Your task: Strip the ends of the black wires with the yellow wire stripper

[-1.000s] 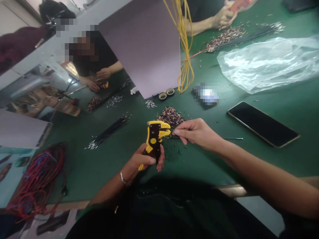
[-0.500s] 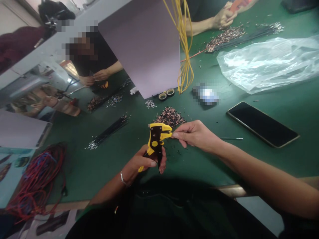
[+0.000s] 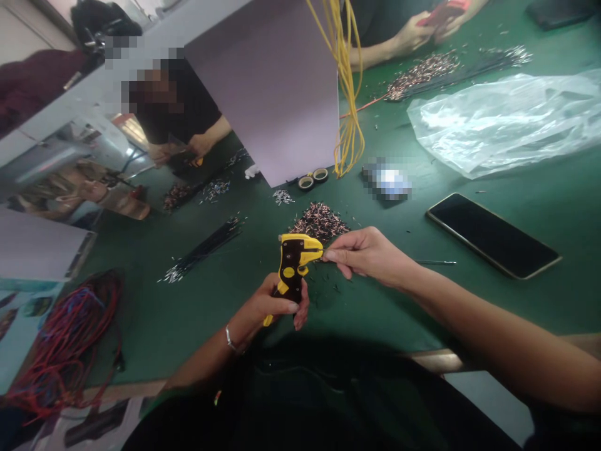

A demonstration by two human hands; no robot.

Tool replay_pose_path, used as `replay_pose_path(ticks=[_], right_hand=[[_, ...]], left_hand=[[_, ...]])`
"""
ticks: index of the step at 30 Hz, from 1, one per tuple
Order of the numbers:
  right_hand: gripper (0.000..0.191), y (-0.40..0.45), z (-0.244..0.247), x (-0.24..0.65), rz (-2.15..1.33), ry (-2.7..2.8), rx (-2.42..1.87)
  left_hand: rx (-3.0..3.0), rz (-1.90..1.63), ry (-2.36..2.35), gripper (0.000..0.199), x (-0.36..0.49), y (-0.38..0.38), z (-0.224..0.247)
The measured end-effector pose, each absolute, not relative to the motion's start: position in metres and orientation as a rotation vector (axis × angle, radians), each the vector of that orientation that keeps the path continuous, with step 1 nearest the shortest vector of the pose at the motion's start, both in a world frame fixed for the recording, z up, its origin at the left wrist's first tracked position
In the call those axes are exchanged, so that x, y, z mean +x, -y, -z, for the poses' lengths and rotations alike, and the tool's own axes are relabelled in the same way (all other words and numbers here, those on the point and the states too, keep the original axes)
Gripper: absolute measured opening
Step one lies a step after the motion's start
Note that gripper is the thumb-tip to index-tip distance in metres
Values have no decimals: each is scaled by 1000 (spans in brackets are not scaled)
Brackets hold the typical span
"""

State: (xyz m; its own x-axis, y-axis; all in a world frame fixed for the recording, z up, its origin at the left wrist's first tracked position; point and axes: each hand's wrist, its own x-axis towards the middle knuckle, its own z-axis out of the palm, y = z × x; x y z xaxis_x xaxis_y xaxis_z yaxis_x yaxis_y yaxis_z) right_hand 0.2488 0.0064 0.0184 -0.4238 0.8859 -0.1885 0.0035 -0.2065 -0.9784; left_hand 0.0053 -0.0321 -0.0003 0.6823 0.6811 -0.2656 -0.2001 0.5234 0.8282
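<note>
Left hand (image 3: 284,304): one, bracelet at the wrist, closed round the handles of a wire stripper (image 3: 290,266), yellow and black, held above the bench, nose towards 3 o'clock. Right hand (image 3: 359,252): one, thumb and fingers pinched on a fine wire end (image 3: 323,252) at the tool's nose (barely visible).

Positions outward, by clock from the stripper:

1 o'clock, just beyond: heap of copper and black clippings (image 3: 322,219). 12 o'clock: small silver pieces (image 3: 283,197); two tape rolls (image 3: 306,183), side by side; behind these, a large lilac-grey panel (image 3: 277,94). 1 o'clock: hanging loops of yellow cable (image 3: 348,125); farther, a co-worker's hands (image 3: 408,36) with a red tool (image 3: 446,11). 2 o'clock: clear plastic bag (image 3: 507,122), crumpled. 3 o'clock: phone (image 3: 493,235), dark screen. Between 9 and 10: bundle of black wires (image 3: 204,247), silver tips nearest the left. 8 o'clock: tangle of red cables (image 3: 75,338), at the bench's edge. 11 o'clock: another person (image 3: 197,94), dark top, seated across.

Surface: bench (image 3: 188,332), green top, pale edge, dark scraps scattered below the heap.
</note>
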Motion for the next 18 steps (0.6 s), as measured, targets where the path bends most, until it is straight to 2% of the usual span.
replay_pose_path(ticks=[10, 18], right_hand=[[27, -7, -9, 248, -1773, 1226, -994], [25, -3, -5, 241, -1825, 1180, -988]], left_hand=[[839, -658, -680, 19, 6, 37, -1], [856, -763, -731, 10, 4, 33, 2]])
